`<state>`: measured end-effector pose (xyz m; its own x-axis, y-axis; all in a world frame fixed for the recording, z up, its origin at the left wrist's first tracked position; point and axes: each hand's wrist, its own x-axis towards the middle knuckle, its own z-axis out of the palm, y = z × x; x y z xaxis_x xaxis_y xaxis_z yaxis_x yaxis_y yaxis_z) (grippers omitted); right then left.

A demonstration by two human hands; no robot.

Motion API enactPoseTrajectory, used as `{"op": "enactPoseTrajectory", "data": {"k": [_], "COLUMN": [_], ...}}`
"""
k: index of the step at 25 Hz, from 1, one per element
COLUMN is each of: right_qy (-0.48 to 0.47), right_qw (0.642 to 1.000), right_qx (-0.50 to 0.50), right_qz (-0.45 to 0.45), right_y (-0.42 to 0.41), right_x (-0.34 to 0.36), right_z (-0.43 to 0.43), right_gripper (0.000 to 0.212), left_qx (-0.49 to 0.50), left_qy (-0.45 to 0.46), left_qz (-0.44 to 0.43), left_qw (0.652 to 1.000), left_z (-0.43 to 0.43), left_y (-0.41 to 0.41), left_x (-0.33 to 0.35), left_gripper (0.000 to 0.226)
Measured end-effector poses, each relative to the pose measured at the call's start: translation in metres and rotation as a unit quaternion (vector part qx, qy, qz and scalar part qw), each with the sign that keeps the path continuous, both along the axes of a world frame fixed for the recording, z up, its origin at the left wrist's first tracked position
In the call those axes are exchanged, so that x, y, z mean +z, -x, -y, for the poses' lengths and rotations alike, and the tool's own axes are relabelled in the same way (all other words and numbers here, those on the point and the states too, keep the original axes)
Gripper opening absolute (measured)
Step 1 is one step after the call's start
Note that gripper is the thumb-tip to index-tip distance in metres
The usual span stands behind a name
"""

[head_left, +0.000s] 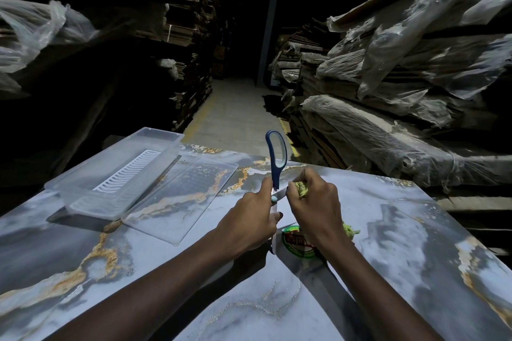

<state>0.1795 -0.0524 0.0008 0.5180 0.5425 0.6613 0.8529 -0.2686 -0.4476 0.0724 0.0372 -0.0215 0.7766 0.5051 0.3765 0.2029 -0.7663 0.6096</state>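
I read the scissors (275, 158) as standing almost upright over the desk (415, 230), toward its far edge, with the blue loop up and the pivot right at the left hand (249, 221), whose grip is clamped round the lower handle. One blade juts from the pivot to the right, straight into the right hand (315, 202), whose grip is pinched on a green wad (300, 190) touching the steel. I judge the wipe should run along that blade, away from the pivot — the right hand is nearer.
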Motion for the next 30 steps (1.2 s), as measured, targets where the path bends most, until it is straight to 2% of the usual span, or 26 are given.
{"op": "enactPoseTrajectory", "data": {"k": [2, 3, 5, 7, 9, 11, 15, 18, 19, 21, 23, 24, 26, 28, 30], "right_qy": [0.024, 0.043, 0.042, 0.01, 0.02, 0.053, 0.011, -0.032, -0.013, 0.036, -0.003, -0.045, -0.101, -0.056, 0.012], "right_qw": [0.997, 0.996, 0.997, 0.998, 0.999, 0.996, 0.998, 0.998, 0.998, 0.999, 0.998, 0.996, 0.991, 0.996, 0.998], "right_qx": [0.069, 0.071, 0.006, -0.026, 0.03, 0.059, -0.059, 0.025, 0.05, 0.014, -0.062, -0.065, -0.003, 0.065, 0.039], "right_qz": [0.013, 0.036, 0.065, 0.05, 0.032, 0.051, 0.026, -0.04, -0.024, 0.027, 0.009, -0.032, -0.087, -0.032, 0.047], "right_y": [0.003, 0.006, 0.007, 0.005, 0.003, 0.005, 0.003, -0.004, -0.002, 0.003, -0.002, -0.005, -0.014, -0.012, -0.003], "right_x": [-0.003, -0.005, -0.005, -0.003, -0.003, -0.003, 0.002, 0.001, -0.001, -0.003, -0.004, -0.003, -0.003, -0.005, -0.007], "right_z": [0.002, 0.003, 0.001, 0.0, 0.001, 0.002, -0.002, 0.002, 0.003, 0.004, -0.001, -0.001, 0.002, 0.008, 0.007], "right_gripper": [0.019, 0.021, 0.02, 0.016, 0.017, 0.021, 0.015, 0.016, 0.018, 0.019, 0.016, 0.013, 0.013, 0.017, 0.018], "left_qx": [-0.003, -0.003, -0.004, -0.004, -0.005, -0.005, -0.003, -0.013, -0.018, -0.019, -0.013, -0.012, -0.015, -0.02, -0.02], "left_qy": [-0.002, -0.002, 0.005, 0.011, 0.009, -0.001, 0.007, 0.02, 0.022, 0.024, 0.025, 0.026, 0.022, 0.018, 0.022], "left_qz": [0.001, -0.003, -0.008, -0.007, -0.006, -0.007, -0.013, -0.013, -0.011, -0.011, -0.017, -0.021, -0.023, -0.02, -0.021], "left_qw": [1.0, 1.0, 1.0, 1.0, 1.0, 1.0, 1.0, 1.0, 1.0, 0.999, 0.999, 0.999, 0.999, 0.999, 0.999], "left_z": [0.0, -0.001, -0.002, -0.002, 0.0, 0.001, 0.0, 0.0, 0.0, -0.002, -0.003, -0.001, 0.001, 0.0, -0.002], "left_y": [-0.001, -0.001, 0.0, 0.0, 0.0, 0.0, 0.001, 0.003, 0.003, 0.003, 0.002, 0.002, 0.002, 0.003, 0.002], "left_x": [0.0, 0.0, 0.0, 0.0, 0.001, 0.002, 0.002, 0.003, 0.004, 0.004, 0.004, 0.005, 0.005, 0.004, 0.004], "left_gripper": [0.045, 0.046, 0.047, 0.047, 0.048, 0.047, 0.042, 0.041, 0.04, 0.04, 0.042, 0.043, 0.046, 0.044, 0.043]}}
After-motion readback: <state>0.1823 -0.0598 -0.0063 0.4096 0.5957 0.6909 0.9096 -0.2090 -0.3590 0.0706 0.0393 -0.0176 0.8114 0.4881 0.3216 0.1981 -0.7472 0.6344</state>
